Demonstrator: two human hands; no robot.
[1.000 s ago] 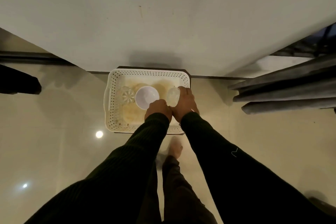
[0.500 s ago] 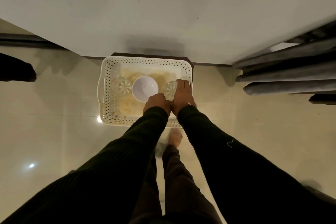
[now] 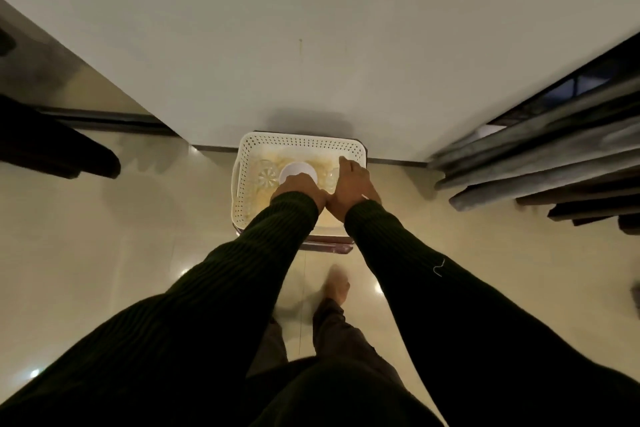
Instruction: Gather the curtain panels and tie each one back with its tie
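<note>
Basket (image 3: 358,151) on floor by wall, holding bowl (image 3: 295,171) and glasses. Left hand (image 3: 298,188) over bowl, right hand (image 3: 351,184) on glass (image 3: 330,177); fingers hidden, so we cannot tell grip. Curtain (image 3: 540,163) hangs at right, well apart, untied. We judge: free hands, then gather folds evenly.

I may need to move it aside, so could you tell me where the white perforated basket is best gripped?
Take the white perforated basket by its left side, where a handle loop stands out from the wall; come in from the left at floor level. Any matching handle on the right is hidden by the right hand. The contents sit loose, so I would keep it level.
</note>
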